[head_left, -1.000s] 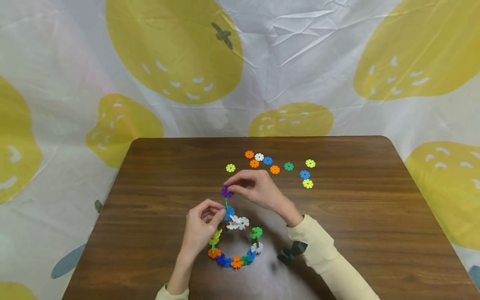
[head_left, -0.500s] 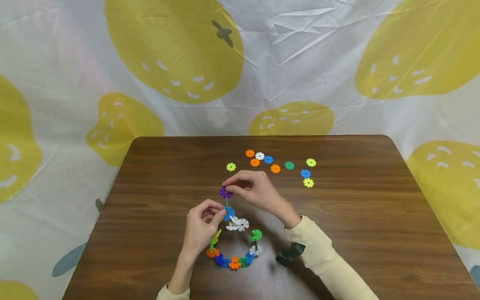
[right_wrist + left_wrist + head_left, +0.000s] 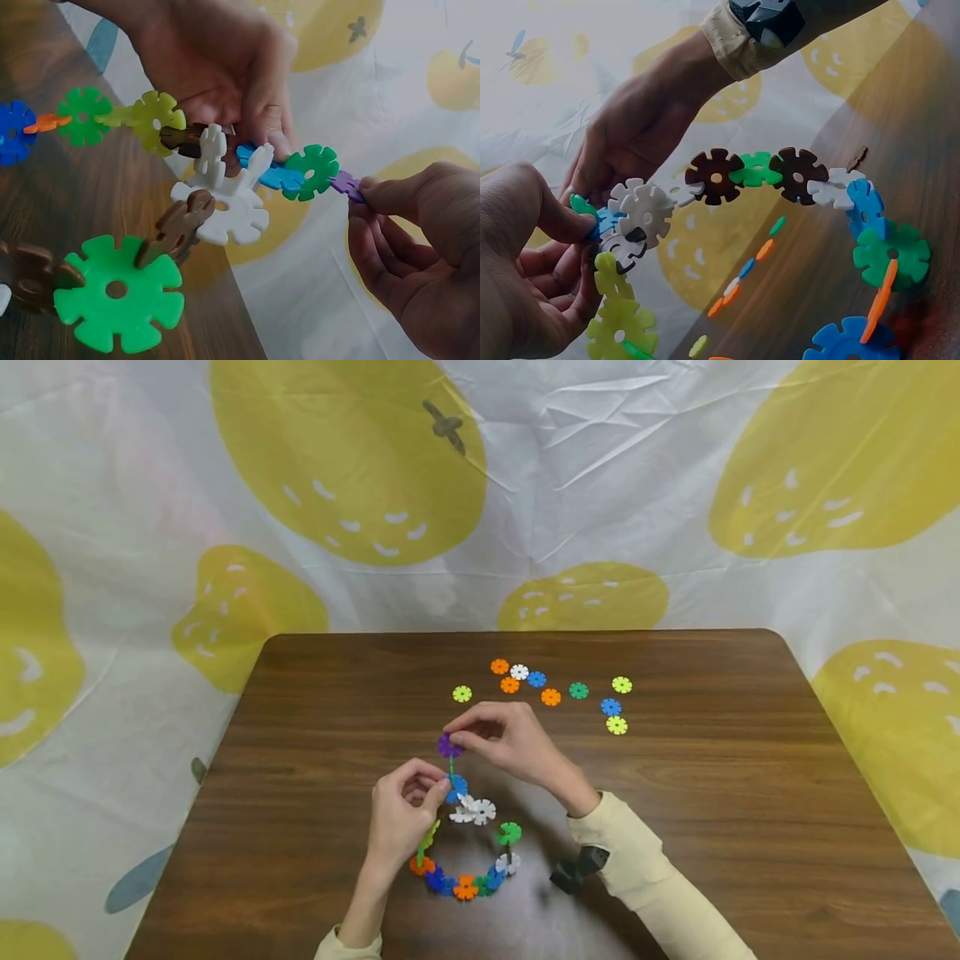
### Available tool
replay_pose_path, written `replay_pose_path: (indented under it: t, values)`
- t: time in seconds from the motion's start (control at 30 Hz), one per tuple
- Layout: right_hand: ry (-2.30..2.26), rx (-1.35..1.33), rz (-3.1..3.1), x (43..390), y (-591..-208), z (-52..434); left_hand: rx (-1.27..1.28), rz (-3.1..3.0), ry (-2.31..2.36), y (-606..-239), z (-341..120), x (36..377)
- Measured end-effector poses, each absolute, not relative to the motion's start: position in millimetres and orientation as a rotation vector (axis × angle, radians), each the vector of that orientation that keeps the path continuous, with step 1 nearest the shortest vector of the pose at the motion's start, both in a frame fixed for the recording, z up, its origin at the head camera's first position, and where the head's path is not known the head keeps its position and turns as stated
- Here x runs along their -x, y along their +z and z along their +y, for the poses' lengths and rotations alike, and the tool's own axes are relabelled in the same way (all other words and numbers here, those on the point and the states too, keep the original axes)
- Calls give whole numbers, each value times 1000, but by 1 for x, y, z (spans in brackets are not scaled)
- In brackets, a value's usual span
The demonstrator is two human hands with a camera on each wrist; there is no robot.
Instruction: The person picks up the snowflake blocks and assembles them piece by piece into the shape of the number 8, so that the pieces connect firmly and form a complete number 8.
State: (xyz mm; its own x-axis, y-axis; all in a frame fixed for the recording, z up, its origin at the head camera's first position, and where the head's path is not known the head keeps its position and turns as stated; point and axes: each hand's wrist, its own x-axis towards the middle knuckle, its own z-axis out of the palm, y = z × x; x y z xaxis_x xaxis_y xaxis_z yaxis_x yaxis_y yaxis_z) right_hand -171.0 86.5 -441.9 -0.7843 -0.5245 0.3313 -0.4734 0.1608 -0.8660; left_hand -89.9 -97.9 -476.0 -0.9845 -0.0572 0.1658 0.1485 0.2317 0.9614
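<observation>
Right hand (image 3: 517, 745) is pinching purple disc (image 3: 347, 186) at its fingertips; green disc (image 3: 319, 160) is linking it to blue disc (image 3: 277, 176), which left hand (image 3: 405, 806) is pinching. Disc chain (image 3: 466, 887) is curving on right hand's near side; loose discs (image 3: 551, 697) are lying beyond that hand on tabletop (image 3: 750, 777).

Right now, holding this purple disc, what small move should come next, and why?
I'd probably press the purple notched disc toward the green notched disc: your right hand pinches it at that disc's edge, and your left hand holds the blue notched disc on the opposite side. How deeply the purple one is seated isn't clear.
</observation>
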Motion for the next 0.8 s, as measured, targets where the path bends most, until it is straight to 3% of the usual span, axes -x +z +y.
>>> replay_pose_path:
  t: [0.47,0.8]
  values:
    - [-1773,1018,2436,161,-454,81,-18,-2297,-1814,-480,-89,89]
    - [-1791,897,2306,168,-460,84,157,-2499,-1812,-475,-110,103]
